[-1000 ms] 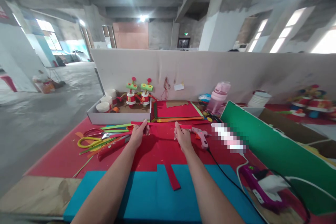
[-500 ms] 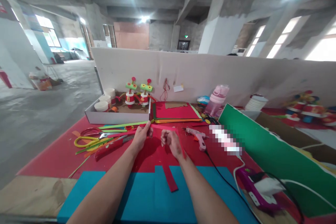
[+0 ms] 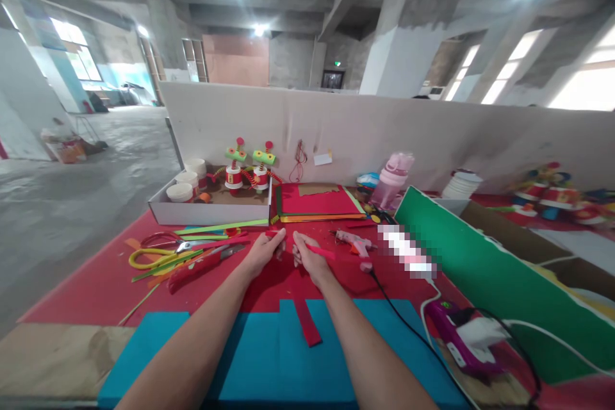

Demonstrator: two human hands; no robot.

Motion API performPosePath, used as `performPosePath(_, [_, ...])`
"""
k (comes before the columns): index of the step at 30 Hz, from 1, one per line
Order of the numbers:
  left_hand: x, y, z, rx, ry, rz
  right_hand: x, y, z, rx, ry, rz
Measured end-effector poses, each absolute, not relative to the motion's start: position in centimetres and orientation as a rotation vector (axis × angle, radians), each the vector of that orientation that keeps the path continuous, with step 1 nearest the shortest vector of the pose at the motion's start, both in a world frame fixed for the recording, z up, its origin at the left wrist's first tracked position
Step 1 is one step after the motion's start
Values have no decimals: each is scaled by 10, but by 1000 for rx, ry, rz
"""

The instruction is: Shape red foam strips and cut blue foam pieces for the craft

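Close together above the red tabletop, my left hand (image 3: pixel 264 254) and my right hand (image 3: pixel 311 261) both have their fingers closed in a pinch. A thin red paper strip (image 3: pixel 321 252) sticks out to the right from my right hand's fingers. At my left fingertips a short bit of red strip shows; whether it is the same piece is hidden. Below my hands another red strip (image 3: pixel 307 323) lies with its lower end over blue paper (image 3: pixel 259 359). Right of my right hand rests a pink glue gun (image 3: pixel 354 245), apart from it.
On the left lie yellow-handled scissors (image 3: pixel 148 259), a red utility knife (image 3: pixel 195 272) and coloured strips. Behind stand a white box (image 3: pixel 211 213) with paper-cup robot figures and stacked paper sheets (image 3: pixel 312 205). To the right are a green panel (image 3: pixel 480 269), a purple power strip (image 3: pixel 456 339) and cables.
My hands have come closer together. The red strip that stretched between and past them now shows as a shorter piece angled out from my right hand. The view has shifted slightly.
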State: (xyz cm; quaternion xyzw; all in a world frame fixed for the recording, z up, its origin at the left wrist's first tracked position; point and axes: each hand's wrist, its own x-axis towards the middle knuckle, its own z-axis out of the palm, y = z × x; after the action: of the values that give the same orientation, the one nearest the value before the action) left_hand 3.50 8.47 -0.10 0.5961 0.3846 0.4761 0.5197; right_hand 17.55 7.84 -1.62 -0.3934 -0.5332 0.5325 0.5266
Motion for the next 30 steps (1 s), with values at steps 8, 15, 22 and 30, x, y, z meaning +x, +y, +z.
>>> performPosePath(8, [27, 93, 2, 1263, 998, 1299, 178, 76, -9, -1175, -1438, 853])
performPosePath(15, [5, 102, 4, 1209, 1027, 1497, 187, 84, -13, -1086, -1184, 923])
performPosePath(22, [35, 80, 4, 1560, 901, 1108, 172, 77, -19, -901, -1283, 1233])
performPosePath(30, [28, 85, 4, 1437, 1106, 1319, 180, 79, -11, -981, -1229, 1246])
